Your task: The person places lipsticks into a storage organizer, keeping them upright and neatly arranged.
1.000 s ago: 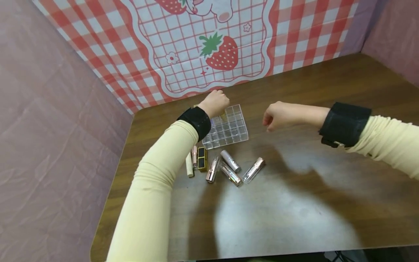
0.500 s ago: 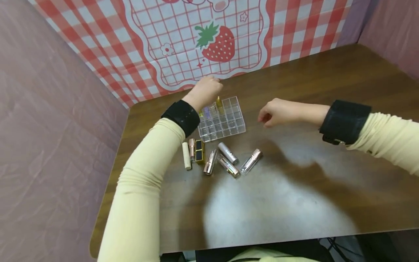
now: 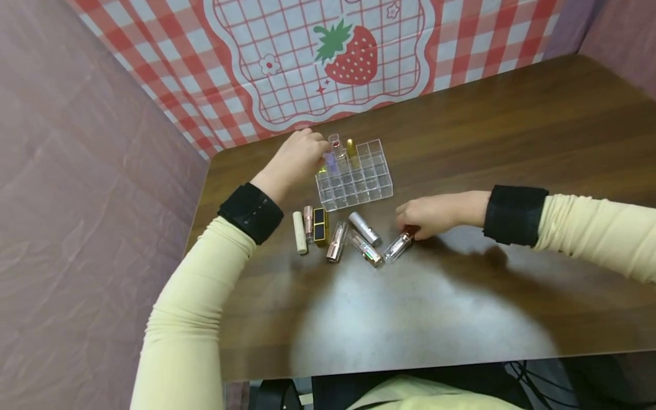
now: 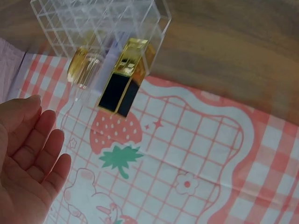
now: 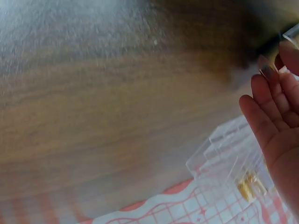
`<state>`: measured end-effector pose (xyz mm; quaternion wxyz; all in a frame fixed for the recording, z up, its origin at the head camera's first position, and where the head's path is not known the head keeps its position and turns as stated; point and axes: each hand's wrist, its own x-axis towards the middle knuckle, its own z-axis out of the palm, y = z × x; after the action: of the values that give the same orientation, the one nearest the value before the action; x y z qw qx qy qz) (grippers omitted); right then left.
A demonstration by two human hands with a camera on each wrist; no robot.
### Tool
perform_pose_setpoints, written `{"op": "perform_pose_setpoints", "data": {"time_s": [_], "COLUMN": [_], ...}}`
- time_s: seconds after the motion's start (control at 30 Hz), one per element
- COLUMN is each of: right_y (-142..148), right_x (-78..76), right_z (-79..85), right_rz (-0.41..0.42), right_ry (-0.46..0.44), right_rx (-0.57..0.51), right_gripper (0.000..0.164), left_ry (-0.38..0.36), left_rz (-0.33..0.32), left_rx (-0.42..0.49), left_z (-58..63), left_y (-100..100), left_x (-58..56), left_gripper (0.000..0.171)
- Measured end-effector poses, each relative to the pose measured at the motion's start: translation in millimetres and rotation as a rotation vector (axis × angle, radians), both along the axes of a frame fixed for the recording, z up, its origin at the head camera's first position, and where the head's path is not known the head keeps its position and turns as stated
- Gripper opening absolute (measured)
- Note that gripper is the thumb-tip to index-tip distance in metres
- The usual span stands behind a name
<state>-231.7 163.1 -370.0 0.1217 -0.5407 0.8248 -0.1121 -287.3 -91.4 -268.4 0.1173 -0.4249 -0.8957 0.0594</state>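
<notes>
My left hand [image 3: 298, 158] hovers at the back left corner of a clear divided lipstick organizer [image 3: 353, 191], its fingers loosely bent with nothing in them. In the left wrist view, that hand lies apart from a black and gold lipstick [image 4: 120, 79] standing in the organizer. A gold-topped lipstick [image 3: 351, 149], a clear-capped one [image 3: 336, 146] and a purple one [image 3: 330, 164] stand in its back row. Right of the loose tubes, my right hand [image 3: 433, 213] pinches the upper end of a clear and rose-gold lipstick [image 3: 398, 248] lying on the table; the fingers partly hide it.
In front of the organizer lie a cream tube [image 3: 299, 233], a slim rose-gold tube [image 3: 308, 223], a black and gold lipstick [image 3: 320, 226], and silver [image 3: 365, 229] and rose-gold [image 3: 336, 242] tubes. A strawberry-print cloth [image 3: 353, 57] hangs behind the table [image 3: 512, 142].
My left hand has drawn back to the left, uncovering the lipsticks in the organizer's back row. My right hand has come down onto the rightmost loose lipstick and grips its end.
</notes>
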Motion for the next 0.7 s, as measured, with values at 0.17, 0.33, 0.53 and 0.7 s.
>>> {"op": "perform_pose_setpoints", "data": {"time_s": [0.17,0.33,0.53,0.7], "right_y": [-2,-1,2,-2], "right_x": [-1.3,-6.1,-27.9,-43.8], "right_z": [-2.6,6.3,47.4,81.1], "right_rz": [0.030,-0.016,-0.140,-0.222], "right_ry": [0.031,0.036,0.115,0.180], "right_rx": [-0.012,-0.028,-0.043,0.009], "right_gripper": [0.019,0.017,0.014,0.010], "left_ry": [0.000,-0.080,-0.129,-0.140], "left_rz": [-0.021,-0.021,-0.073,-0.076], "left_rx": [0.032,0.023,0.000,-0.077], "left_z": [-8.9,-9.7,-8.9,-12.5], "left_y": [-3,3,18,31], "left_x": [-0.5,0.9,7.4,11.3], "left_gripper": [0.013,0.016,0.021,0.032]}}
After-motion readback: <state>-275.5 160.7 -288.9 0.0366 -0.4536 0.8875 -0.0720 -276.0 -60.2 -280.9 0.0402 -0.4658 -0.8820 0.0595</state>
